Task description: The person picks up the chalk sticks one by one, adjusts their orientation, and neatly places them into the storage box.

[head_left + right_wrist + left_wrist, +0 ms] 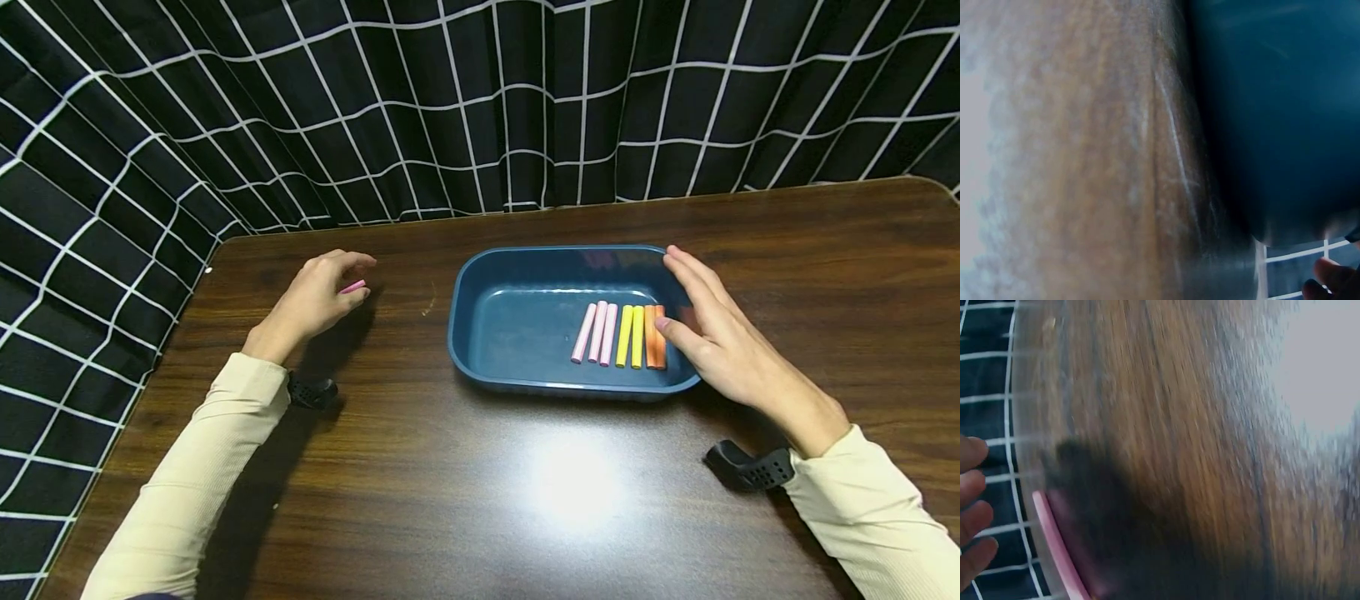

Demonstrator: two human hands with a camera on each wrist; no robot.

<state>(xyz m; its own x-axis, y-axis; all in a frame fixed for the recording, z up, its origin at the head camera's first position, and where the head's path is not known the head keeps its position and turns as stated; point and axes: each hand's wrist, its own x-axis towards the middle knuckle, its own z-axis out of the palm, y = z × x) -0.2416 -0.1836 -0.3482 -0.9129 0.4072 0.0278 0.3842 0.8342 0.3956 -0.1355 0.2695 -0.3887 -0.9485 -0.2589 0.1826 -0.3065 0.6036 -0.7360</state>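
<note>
On the left, my left hand [318, 292] is just over a pink chalk stick [352, 287], its fingers loosely bent and spread from the thumb. In the left wrist view this chalk lies along the table edge, apart from the fingers [974, 515]. A blue plastic tray [510, 383] stands at centre right. My right hand [720, 342] rests at the tray's right rim, fingers nearly straight, thumb reaching inside above two orange chalk sticks [650, 337]. Beside those lie two yellow sticks [631, 336] and three pale pink sticks [597, 333] in a row.
The dark wooden table [420, 483] reflects a bright lamp spot in front of the tray. A black curtain with a white grid [480, 108] hangs behind the table and along its left side. Each wrist wears a black strap [750, 467].
</note>
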